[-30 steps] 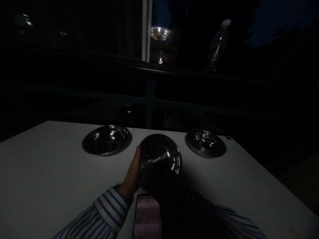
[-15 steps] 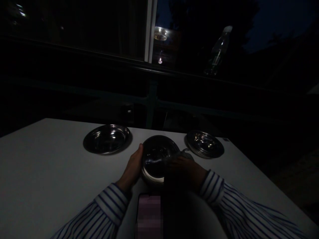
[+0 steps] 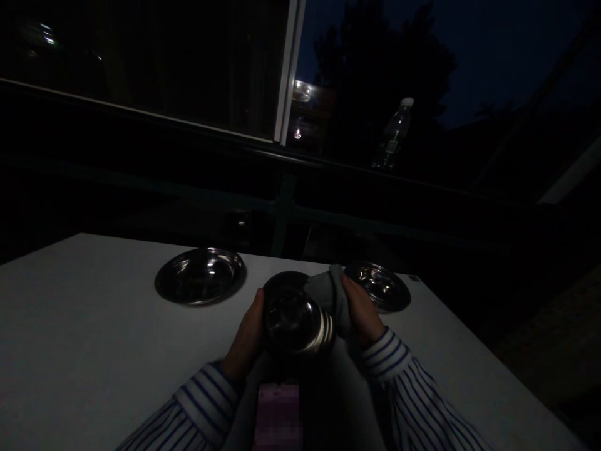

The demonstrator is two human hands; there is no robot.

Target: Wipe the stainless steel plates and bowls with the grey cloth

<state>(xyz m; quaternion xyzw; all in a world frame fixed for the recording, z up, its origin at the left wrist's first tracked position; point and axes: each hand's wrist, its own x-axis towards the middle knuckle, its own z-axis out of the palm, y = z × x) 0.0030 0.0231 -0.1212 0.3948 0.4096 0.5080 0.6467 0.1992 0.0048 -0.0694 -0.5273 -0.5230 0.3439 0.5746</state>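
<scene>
White table — dishes near its far edge, likely leaving room; left hand grips bowl, apparently for steadiness; right hand clutches cloth.

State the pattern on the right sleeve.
Right sleeve: blue stripes on white, best seen in the head view.

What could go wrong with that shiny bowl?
The bowl might slip: the left hand grips one side, the right hand holds a cloth at the other. Dropped, it could hit the phone nearer the person. The right hand might also bump the metal dish behind it.
</scene>
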